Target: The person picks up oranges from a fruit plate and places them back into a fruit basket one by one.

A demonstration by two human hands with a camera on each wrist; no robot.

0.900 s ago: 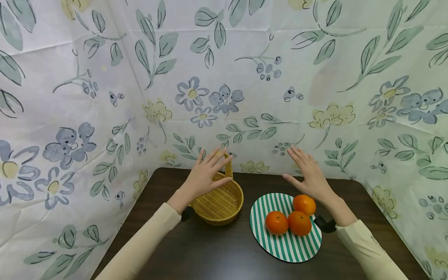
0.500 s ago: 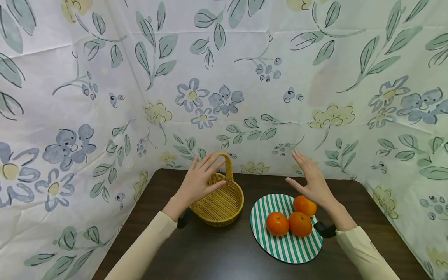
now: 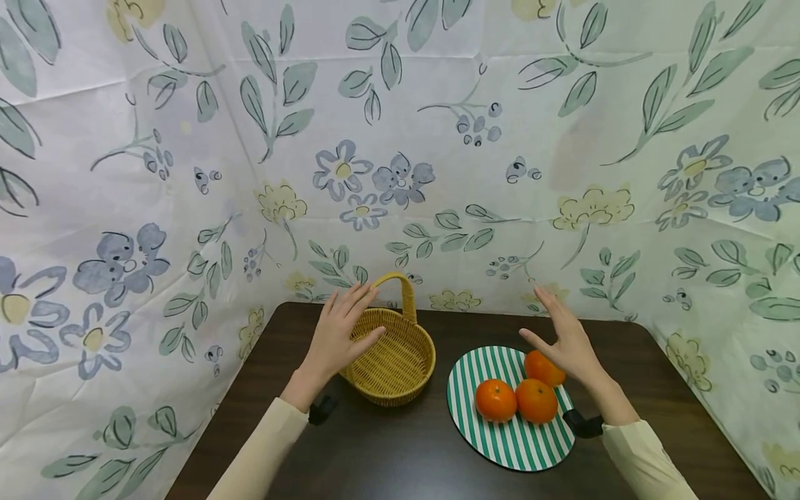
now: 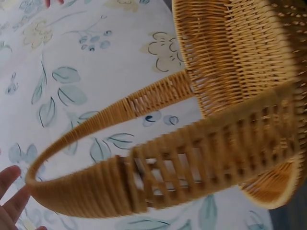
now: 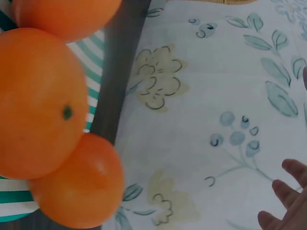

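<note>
My left hand is raised with spread, straight fingers, overlapping the left side of a woven wicker basket with a tall arched handle. Nothing is in its grasp. On the right, my other hand hovers above the back right of a round green-and-white striped plate, fingers extended and thumb apart, holding nothing. Three orange fruits, like oranges or persimmons, sit together on the plate: a left one, a front right one and a back one, partly covered by the right hand.
A dark wooden table carries the basket and plate. Floral white cloth hangs behind the table and along both sides. Dark camera mounts sit at the wrists.
My left hand has moved left and slightly down, uncovering more of the basket and its handle. The right hand has shifted a little right and down. Basket, plate and fruits stay put.
</note>
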